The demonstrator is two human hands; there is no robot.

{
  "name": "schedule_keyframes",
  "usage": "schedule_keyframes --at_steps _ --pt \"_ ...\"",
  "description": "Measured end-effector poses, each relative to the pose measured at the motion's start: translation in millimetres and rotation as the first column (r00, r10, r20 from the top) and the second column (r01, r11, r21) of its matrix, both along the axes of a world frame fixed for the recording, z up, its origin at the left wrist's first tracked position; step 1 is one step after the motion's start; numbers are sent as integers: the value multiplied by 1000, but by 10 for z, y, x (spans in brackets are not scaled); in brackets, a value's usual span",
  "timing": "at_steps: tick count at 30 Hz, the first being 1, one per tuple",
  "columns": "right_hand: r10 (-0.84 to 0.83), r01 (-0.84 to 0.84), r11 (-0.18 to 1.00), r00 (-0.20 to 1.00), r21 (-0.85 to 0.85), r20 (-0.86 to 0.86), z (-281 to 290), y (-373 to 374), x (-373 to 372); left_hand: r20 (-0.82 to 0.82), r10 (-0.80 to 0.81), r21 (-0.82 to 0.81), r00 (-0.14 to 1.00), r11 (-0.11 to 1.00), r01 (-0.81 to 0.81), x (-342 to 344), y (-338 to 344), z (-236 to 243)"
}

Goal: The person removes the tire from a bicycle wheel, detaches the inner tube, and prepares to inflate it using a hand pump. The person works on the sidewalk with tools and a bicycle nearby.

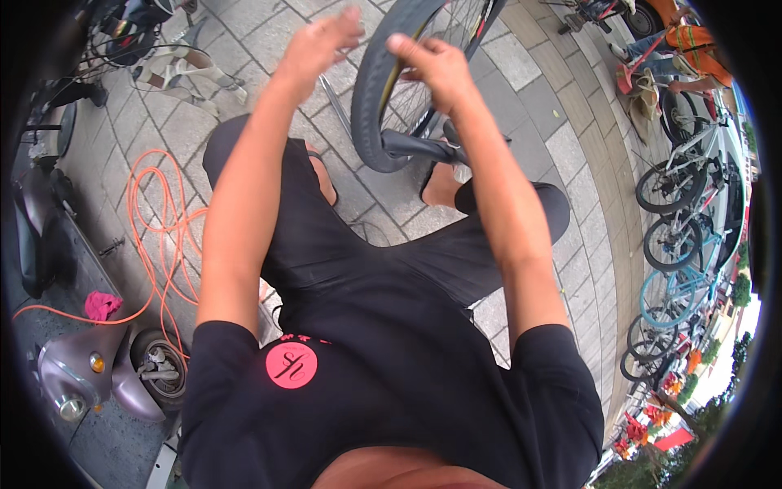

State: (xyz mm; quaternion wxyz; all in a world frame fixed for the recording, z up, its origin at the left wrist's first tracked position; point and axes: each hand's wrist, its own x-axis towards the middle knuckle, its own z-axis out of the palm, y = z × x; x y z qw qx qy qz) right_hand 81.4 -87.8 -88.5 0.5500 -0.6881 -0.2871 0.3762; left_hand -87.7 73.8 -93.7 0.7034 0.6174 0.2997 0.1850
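Black rubber, ribbed along the tread, forms the round tyre (366,98) at the right hand (440,69); the thumb lies over its inner side, the fingers half curled, and I cannot tell whether they pinch it. Left of that grip, the left hand (322,45) is loosely open and empty. Below the grip sits a smooth dark bar (419,147); farther left, an orange hose (133,186) loops over rough grey paving (366,186).

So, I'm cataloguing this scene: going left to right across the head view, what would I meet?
Pink cloth → scooter wheel → left hand → bicycle wheel in front of the person → parked light-blue bicycle.
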Motion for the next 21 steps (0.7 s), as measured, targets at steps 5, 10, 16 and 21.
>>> schedule_keyframes --at_steps 5,10,16,21 --pt "-28 54 991 978 119 -209 211 348 294 -153 112 479 982 878 -26 -365 -838 -104" --pt "-73 103 986 973 131 -218 137 618 86 -529 343 594 776 803 49 -349 -987 11" --pt "-78 131 980 947 152 -310 64 655 237 -484 379 666 788 744 51 -313 -1033 -69" --pt "-170 192 975 969 112 -178 112 476 511 -377 337 749 863 659 70 -127 -1030 -379"
